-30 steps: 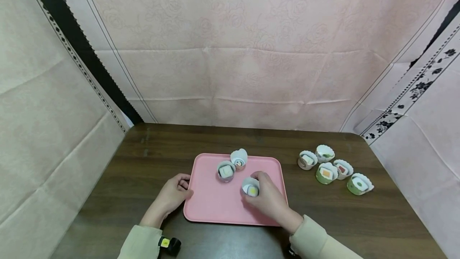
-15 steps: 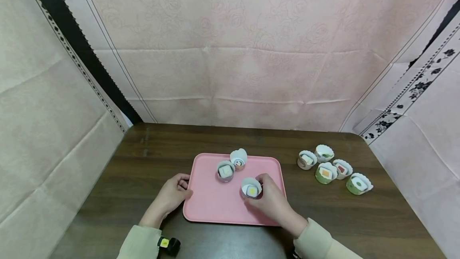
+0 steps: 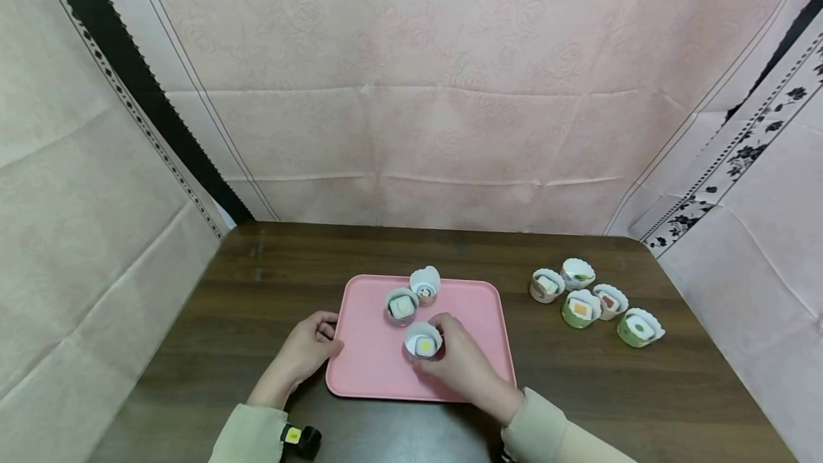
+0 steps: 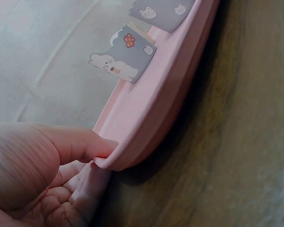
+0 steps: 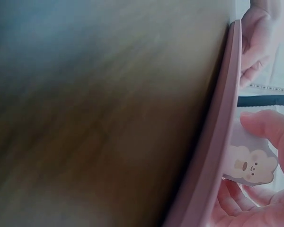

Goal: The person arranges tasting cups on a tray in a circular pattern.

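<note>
A pink tray (image 3: 368, 377) lies on the wooden table. My left hand (image 3: 307, 343) grips its left rim; in the left wrist view the thumb (image 4: 85, 145) lies on top and the fingers curl below. My right hand (image 3: 461, 361) holds a small scalloped cup (image 3: 411, 339) over the tray's middle, between thumb and fingers. Inside it sits a white piece with a yellow spot. The right wrist view shows a bear printed on this cup's grey wall (image 5: 251, 165). Behind it on the tray stand two similar cups, one with a pale block (image 3: 401, 306) and one taller-backed (image 3: 425, 281).
On the table's right side stands a group of several scalloped cups, among them a green one with an orange-marked piece (image 3: 581, 309) and a green one (image 3: 641, 327) furthest right. Pale patterned cloth (image 3: 411, 134) hangs behind the table and along both sides.
My right hand has moved left over the tray with the cup, closer to the two standing cups. My left hand stays on the tray's rim.
</note>
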Demonstrator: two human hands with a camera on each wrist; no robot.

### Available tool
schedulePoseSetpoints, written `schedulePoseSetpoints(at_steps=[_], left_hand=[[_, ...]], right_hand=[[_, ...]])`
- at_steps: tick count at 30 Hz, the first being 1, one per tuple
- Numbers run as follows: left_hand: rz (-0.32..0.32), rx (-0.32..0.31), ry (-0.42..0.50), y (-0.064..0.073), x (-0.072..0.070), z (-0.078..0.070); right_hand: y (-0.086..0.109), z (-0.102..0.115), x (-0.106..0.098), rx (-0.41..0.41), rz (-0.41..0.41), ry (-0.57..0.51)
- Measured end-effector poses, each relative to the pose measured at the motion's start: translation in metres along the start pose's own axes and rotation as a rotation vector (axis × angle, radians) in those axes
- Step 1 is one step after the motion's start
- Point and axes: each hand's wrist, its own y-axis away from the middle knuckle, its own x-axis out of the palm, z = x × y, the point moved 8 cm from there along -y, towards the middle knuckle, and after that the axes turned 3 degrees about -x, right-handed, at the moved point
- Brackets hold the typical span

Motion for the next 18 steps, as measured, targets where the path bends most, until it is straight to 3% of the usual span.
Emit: schedulePoseSetpoints(at_steps=[18], left_hand=[[0.008, 0.006, -0.004, -0.001, 0.000, 0.001]], right_hand=[[-0.017, 0.020, 0.024, -0.030, 0.036, -0.024]])
